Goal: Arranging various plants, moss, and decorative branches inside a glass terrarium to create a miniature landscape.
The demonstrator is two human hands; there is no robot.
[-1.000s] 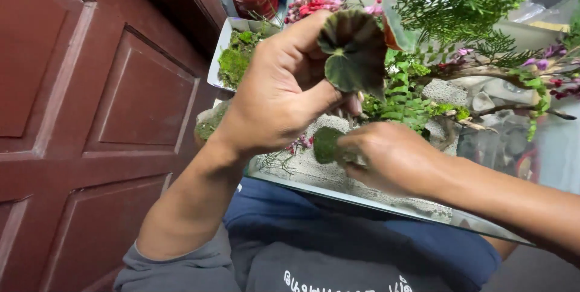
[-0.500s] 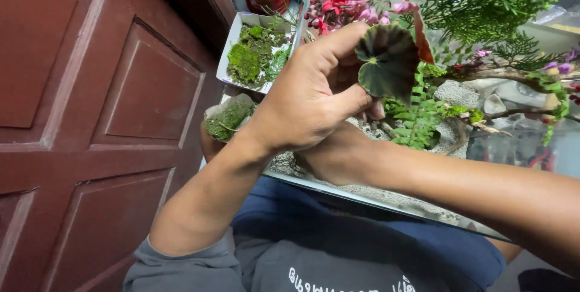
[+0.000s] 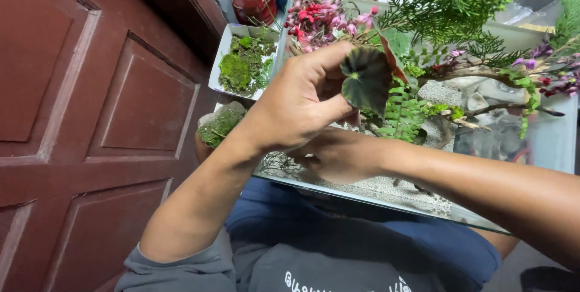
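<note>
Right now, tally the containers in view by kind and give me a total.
Clear glass rectangular tank of plants, stones and gravel: 1
White rectangular tray of green moss: 1
Red round pot at the top, partly cut off: 1
Total: 3

The left hand pinches a dark round leaf over the tank; the right hand is beneath it.

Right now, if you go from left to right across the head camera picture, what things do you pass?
Red-brown wooden door → white tray of moss → left hand → dark round leaf it pinches → green fern → grey stones → purple flowers.
</note>
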